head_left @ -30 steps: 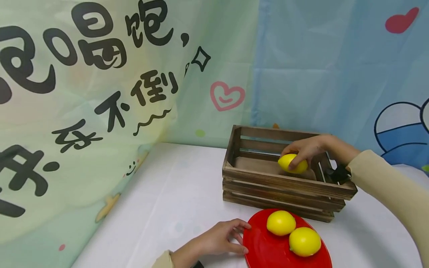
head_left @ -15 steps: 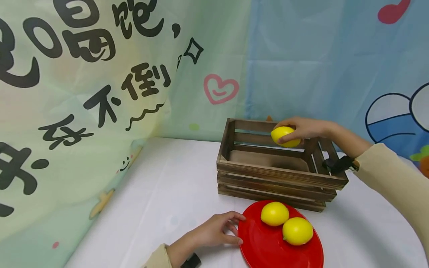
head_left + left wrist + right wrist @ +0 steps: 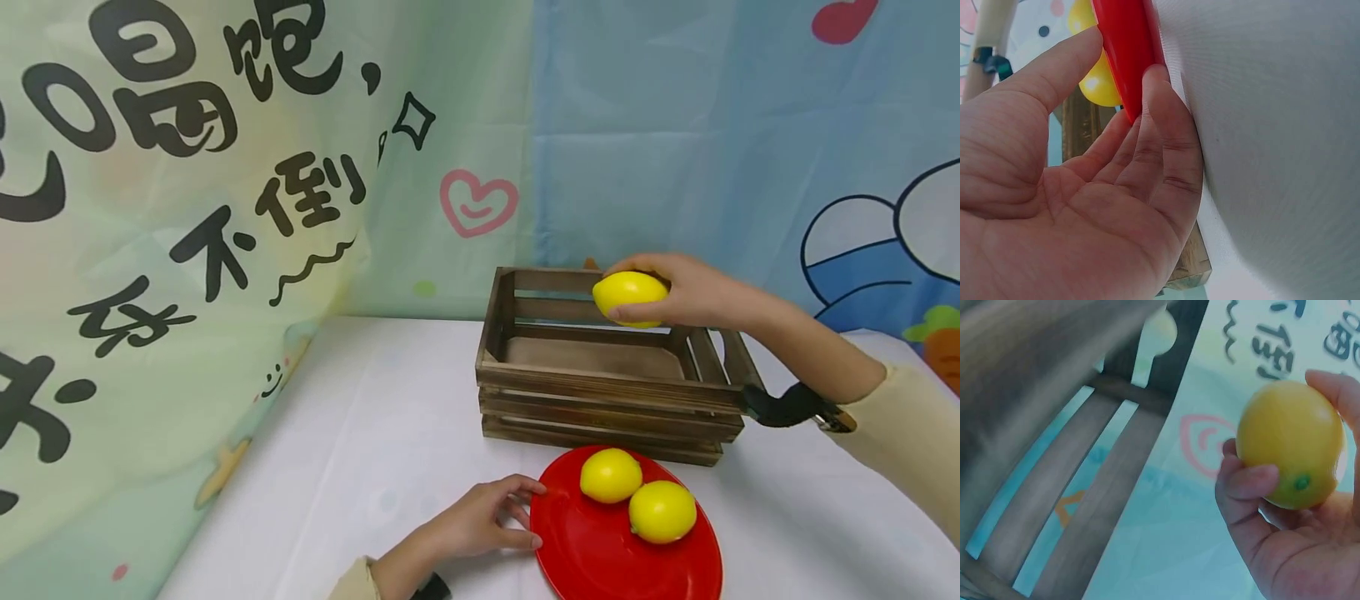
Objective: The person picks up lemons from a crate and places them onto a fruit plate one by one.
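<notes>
My right hand [image 3: 701, 292] grips a yellow lemon [image 3: 630, 297] above the wooden crate [image 3: 600, 396], near its back rail. In the right wrist view, fingers and thumb curl round the lemon [image 3: 1291, 444], whose green stem end shows. A red plate [image 3: 592, 550] lies on the table in front of the crate and bears two more lemons, one [image 3: 611, 476] behind the other [image 3: 663, 512]. At the plate's left rim is my left hand [image 3: 480, 521]. The left wrist view shows its thumb and fingers on either side of the rim of the plate [image 3: 1125, 56].
A white cloth covers the table [image 3: 375, 450]. Behind it hangs a printed backdrop [image 3: 637, 125] with black characters and hearts. The crate has slatted sides, and its bare floor shows through the open top.
My right hand has lifted the lemon up out of the crate to above its back rail. The left hand stays at the plate's rim; the head view has shifted slightly.
</notes>
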Tool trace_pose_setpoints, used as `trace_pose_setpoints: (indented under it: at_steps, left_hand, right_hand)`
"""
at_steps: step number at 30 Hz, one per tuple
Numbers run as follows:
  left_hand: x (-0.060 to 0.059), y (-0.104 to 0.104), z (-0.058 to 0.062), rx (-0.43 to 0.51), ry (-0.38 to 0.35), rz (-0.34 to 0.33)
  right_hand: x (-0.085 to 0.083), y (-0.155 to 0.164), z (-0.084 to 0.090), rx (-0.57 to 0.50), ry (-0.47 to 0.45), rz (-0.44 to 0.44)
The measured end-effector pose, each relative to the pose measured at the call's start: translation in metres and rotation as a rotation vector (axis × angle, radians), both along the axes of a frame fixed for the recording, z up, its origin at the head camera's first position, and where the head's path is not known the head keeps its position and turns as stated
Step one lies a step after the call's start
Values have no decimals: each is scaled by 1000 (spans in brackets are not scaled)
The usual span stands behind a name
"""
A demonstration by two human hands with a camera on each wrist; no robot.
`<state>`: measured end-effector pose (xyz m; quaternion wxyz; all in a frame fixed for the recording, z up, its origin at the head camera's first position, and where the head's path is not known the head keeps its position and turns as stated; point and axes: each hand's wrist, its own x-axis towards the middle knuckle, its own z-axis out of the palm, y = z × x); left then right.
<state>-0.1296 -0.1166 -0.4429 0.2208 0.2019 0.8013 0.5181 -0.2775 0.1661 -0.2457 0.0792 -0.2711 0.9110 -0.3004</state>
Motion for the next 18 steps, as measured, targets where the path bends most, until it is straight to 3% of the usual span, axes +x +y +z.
trace_pose_setpoints:
  at_steps: [11, 18]
  left_hand:
    - [3, 2, -5, 26, -12, -5]
    - [0, 1, -3, 23, -1, -8]
  right_hand:
    - [60, 11, -12, -207, 146, 33]
    - [98, 10, -18, -305, 226, 126]
